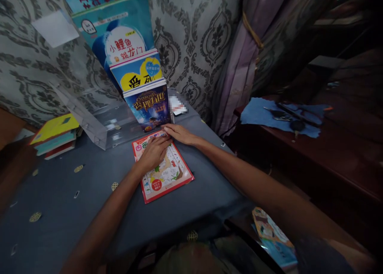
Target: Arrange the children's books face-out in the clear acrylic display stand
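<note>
A red-bordered picture book [170,182] lies flat on the grey-blue tablecloth. My left hand [154,153] rests on its upper part, palm down, with the fingers stretched out. Close by, my right hand [178,133] is at the book's upper right corner, its fingers extended toward the left fingertips; whether it presses on the cover I cannot make out. Just beyond both hands, a dark blue book [148,108] stands in the front step of a clear tiered rack [100,136]. Behind it rise a blue and yellow book [122,82] and a teal book [95,34].
A small stack of books [56,134] lies left of the rack. A pale item [178,105], partly blurred, is right of it. Tools sit on a blue cloth [257,114] on the dark red surface. More books [273,234] are low at the right. Patterned curtains [191,38] hang behind.
</note>
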`<state>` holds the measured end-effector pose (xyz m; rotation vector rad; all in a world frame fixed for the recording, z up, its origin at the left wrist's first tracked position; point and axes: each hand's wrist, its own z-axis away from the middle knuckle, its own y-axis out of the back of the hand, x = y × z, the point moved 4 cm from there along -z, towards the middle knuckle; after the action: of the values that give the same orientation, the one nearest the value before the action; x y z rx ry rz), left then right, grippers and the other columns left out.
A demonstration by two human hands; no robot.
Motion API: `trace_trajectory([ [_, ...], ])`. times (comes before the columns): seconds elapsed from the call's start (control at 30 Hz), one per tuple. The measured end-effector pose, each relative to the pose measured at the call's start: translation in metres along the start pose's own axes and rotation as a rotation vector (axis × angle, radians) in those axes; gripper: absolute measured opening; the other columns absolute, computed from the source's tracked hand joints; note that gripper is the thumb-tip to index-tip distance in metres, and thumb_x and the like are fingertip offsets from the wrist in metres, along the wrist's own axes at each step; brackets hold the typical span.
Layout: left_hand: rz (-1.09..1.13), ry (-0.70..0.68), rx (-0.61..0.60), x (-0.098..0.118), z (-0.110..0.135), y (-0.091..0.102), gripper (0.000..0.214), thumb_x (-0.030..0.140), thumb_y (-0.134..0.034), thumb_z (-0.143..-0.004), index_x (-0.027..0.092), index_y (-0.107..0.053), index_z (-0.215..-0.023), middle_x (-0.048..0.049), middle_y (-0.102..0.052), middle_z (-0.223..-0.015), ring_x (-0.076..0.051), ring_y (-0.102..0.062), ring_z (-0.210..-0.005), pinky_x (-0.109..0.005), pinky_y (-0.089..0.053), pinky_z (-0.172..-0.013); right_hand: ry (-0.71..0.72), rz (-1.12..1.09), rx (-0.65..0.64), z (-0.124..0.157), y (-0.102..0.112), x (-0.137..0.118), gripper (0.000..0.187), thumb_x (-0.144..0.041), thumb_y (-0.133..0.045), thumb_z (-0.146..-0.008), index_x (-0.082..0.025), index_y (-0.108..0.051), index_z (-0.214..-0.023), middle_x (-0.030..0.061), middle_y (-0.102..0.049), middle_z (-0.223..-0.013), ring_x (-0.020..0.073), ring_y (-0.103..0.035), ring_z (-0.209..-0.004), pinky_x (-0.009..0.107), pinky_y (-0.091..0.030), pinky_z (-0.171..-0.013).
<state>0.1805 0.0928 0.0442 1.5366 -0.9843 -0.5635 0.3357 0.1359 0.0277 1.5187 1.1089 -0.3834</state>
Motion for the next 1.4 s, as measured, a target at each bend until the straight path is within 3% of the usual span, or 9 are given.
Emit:
trace_trajectory([
  [0.37, 0.049, -0.086, -0.092, 0.027, 0.019, 0.001, 0.046, 0.014, -0.041, -0.097, 0.020, -0.058, -0.139, -0.0110, -0.059, -0.145, -0.025, -0.048, -0.140, -0.054, -0.034, -0.116, 0.017, 0.050, -0.004, -0.001, -0.001, 0.001, 0.050, -0.049, -0.034, -0.106, -0.017, -0.062, -0.132, 0.0094, -0.067, -0.134, 0.0230, -0.062, -0.123, 0.038, -0.046, -0.106],
  [0.73, 0.126, -0.250, -0.244, 0.080, 0.050, -0.001, 0.054, 0.010, -0.041, -0.094, 0.031, -0.055, -0.142, -0.0047, -0.056, -0.149, -0.023, -0.041, -0.145, -0.056, -0.029, -0.120, 0.040, 0.059, 0.010, 0.002, -0.001, 0.000, 0.043, -0.042, -0.038, -0.105, -0.018, -0.065, -0.127, 0.0078, -0.072, -0.124, 0.0230, -0.065, -0.114, 0.038, -0.049, -0.101],
  [0.97, 0.161, -0.272, -0.210, 0.086, 0.051, 0.003, 0.048, 0.014, -0.039, -0.099, 0.029, -0.055, -0.141, -0.0059, -0.057, -0.148, -0.023, -0.045, -0.143, -0.054, -0.033, -0.118, 0.070, 0.076, 0.021, 0.005, -0.005, -0.001, 0.040, -0.034, -0.046, -0.099, -0.016, -0.065, -0.129, 0.0103, -0.071, -0.126, 0.0234, -0.067, -0.110, 0.039, -0.050, -0.098],
  [1.13, 0.128, -0.234, -0.128, 0.058, 0.047, 0.006, 0.042, 0.020, -0.037, -0.103, 0.023, -0.055, -0.141, -0.0103, -0.060, -0.143, -0.022, -0.055, -0.134, -0.047, -0.043, -0.113, 0.115, 0.163, 0.006, 0.009, -0.010, -0.002, 0.039, -0.026, -0.051, -0.094, -0.018, -0.064, -0.130, 0.0099, -0.072, -0.124, 0.0258, -0.066, -0.114, 0.043, -0.048, -0.103],
  [1.33, 0.003, 0.058, 0.072, -0.031, 0.051, 0.012, 0.038, 0.023, -0.039, -0.102, 0.019, -0.061, -0.132, -0.0123, -0.063, -0.139, -0.023, -0.057, -0.131, -0.047, -0.045, -0.112, 0.122, 0.267, -0.006, 0.011, -0.017, -0.006, 0.041, -0.019, -0.049, -0.093, -0.019, -0.063, -0.131, 0.0110, -0.066, -0.136, 0.0282, -0.057, -0.131, 0.048, -0.043, -0.112],
  [1.4, -0.004, 0.120, 0.115, -0.051, 0.055, 0.013, 0.039, 0.025, -0.039, -0.102, 0.016, -0.062, -0.132, -0.0141, -0.063, -0.139, -0.024, -0.058, -0.130, -0.048, -0.044, -0.113, 0.110, 0.314, -0.017, 0.012, -0.019, -0.009, 0.040, -0.019, -0.048, -0.095, -0.019, -0.063, -0.131, 0.0109, -0.064, -0.139, 0.0287, -0.053, -0.136, 0.050, -0.040, -0.114],
])
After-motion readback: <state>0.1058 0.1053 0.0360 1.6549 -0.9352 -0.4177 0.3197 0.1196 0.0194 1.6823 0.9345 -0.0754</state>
